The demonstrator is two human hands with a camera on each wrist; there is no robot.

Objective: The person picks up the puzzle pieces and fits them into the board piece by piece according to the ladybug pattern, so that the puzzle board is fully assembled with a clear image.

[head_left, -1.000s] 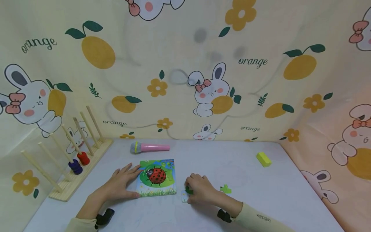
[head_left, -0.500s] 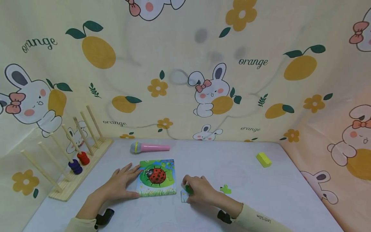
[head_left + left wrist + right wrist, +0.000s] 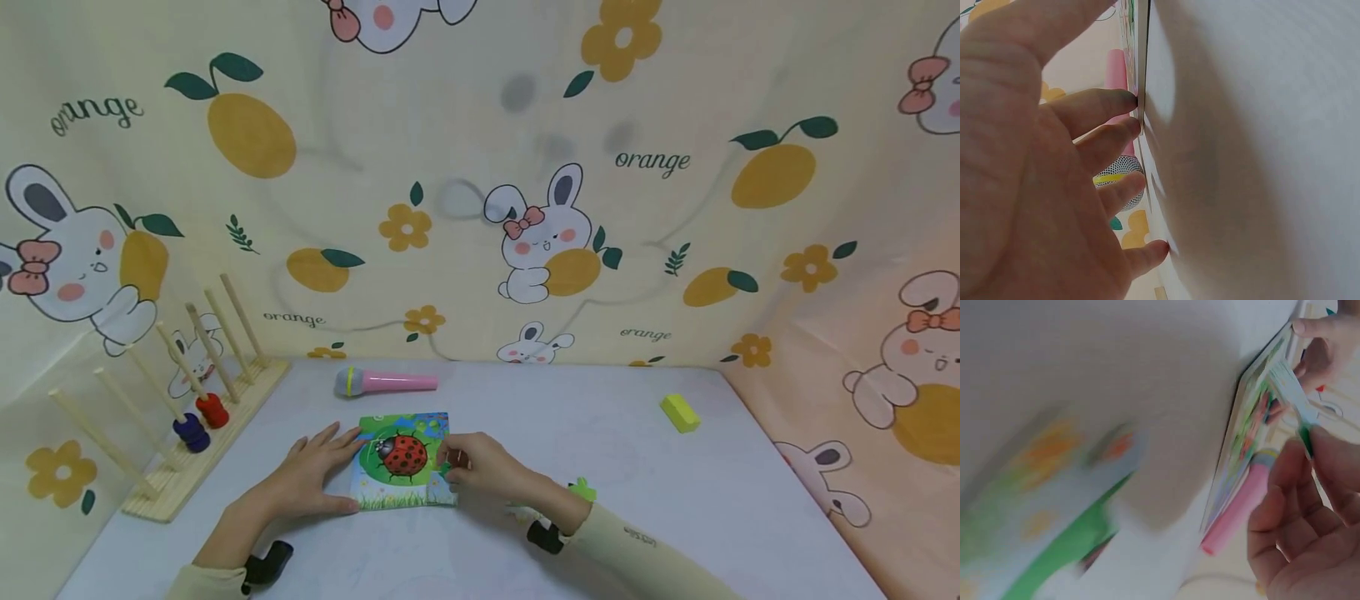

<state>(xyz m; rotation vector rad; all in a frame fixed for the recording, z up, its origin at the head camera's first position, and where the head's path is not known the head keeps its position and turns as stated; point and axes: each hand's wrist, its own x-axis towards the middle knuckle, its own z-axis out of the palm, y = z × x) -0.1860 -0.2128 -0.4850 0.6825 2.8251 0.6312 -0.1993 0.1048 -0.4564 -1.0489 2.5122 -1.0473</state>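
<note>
A ladybug jigsaw puzzle (image 3: 397, 496) lies flat at the middle front of the table. My left hand (image 3: 315, 473) rests at its left edge, fingers spread and thumb touching the lower left corner. Over the puzzle's lower right part, my right hand (image 3: 487, 468) pinches a puzzle piece (image 3: 1291, 390) between thumb and finger. That piece is pale with a green end and is held tilted. Beneath the right forearm, loose puzzle pieces lie on the table; a light green piece (image 3: 582, 490) shows past the wrist, and blurred pieces (image 3: 1054, 456) fill the near side of the right wrist view.
Behind the puzzle lies a pink toy microphone (image 3: 397, 382). At the left stands a wooden peg rack (image 3: 161, 500) with blue rings (image 3: 192, 433) and red rings (image 3: 212, 410). A yellow block (image 3: 680, 413) sits at the back right. Patterned cloth surrounds the table.
My right hand has lifted a puzzle piece from the table right of the puzzle and moved it left, over the puzzle's lower right part. The left hand stays in place.
</note>
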